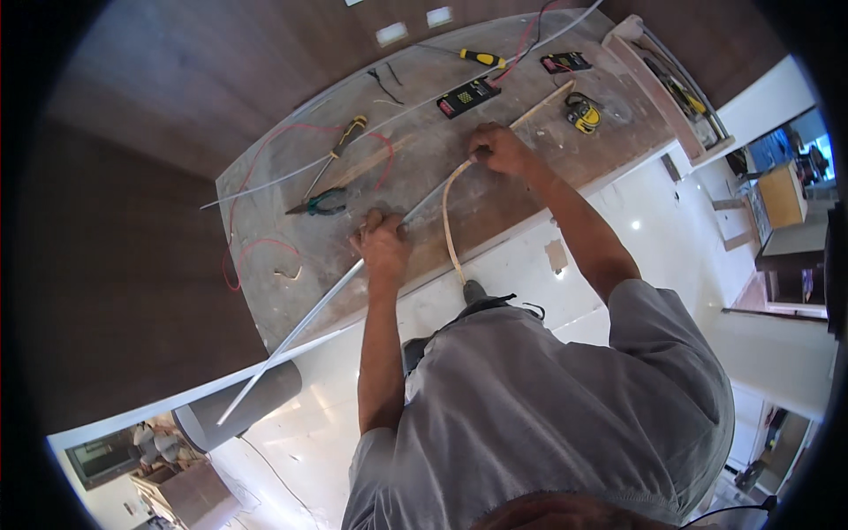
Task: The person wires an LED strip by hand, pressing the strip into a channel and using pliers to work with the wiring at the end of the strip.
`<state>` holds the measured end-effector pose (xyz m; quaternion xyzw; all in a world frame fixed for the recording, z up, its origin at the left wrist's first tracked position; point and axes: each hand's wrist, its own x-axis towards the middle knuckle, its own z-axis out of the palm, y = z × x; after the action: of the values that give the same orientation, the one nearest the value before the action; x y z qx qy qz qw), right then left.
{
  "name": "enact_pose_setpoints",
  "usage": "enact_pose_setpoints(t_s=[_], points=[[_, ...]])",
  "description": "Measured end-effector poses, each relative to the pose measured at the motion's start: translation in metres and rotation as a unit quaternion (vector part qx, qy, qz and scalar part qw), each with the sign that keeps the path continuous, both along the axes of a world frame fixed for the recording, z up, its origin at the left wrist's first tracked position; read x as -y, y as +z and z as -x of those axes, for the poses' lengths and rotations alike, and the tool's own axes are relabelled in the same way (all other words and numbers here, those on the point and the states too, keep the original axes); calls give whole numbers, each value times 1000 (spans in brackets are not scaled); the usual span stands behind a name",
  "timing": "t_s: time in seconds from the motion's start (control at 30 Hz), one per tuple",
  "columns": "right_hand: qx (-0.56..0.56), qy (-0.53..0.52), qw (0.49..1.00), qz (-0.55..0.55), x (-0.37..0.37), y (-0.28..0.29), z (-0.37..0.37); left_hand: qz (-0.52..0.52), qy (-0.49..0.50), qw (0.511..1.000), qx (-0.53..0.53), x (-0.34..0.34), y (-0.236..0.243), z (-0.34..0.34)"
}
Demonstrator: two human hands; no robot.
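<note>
A long, thin white channel strip [300, 329] slants across the worktop and past its front edge at the left. My left hand [383, 247] presses on it near the middle, fingers bent around it. Further along the same line, my right hand [502, 148] pinches a flexible yellowish tape [449, 212], which looks like LED strip. That tape curves down from my right fingers toward my body. Beyond the right hand, a pale narrow length [543, 103] continues along the worktop; whether it is channel or tape cannot be told. My fingertips hide the exact contact.
On the worktop [424, 300] lie pliers [325, 203], a yellow-black screwdriver [350, 135], another yellow-handled tool [482, 58], two black boxes [468, 97] [565, 62], a tape measure [583, 113] and loose red wire [265, 240]. A tool-filled tray [658, 88] stands at the right. Dark panels rise behind.
</note>
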<state>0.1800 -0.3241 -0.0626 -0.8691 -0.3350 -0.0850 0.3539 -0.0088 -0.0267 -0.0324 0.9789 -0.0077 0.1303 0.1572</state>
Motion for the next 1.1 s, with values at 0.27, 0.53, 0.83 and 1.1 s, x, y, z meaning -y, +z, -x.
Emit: enact_pose_setpoints(t_s=[0.27,0.53,0.83,1.1], points=[[0,27,999,-28,1,0,3,164,44,985,26,83,4,1],[10,27,999,-35,7,-4,2,626,167,708,-280,49,3,-50],[-3,20,1000,-9,5,-2,2,260,49,933,-244,14,7,-70],[-27,19,999,1,3,2,0,169,24,941,-293,19,13,-81]])
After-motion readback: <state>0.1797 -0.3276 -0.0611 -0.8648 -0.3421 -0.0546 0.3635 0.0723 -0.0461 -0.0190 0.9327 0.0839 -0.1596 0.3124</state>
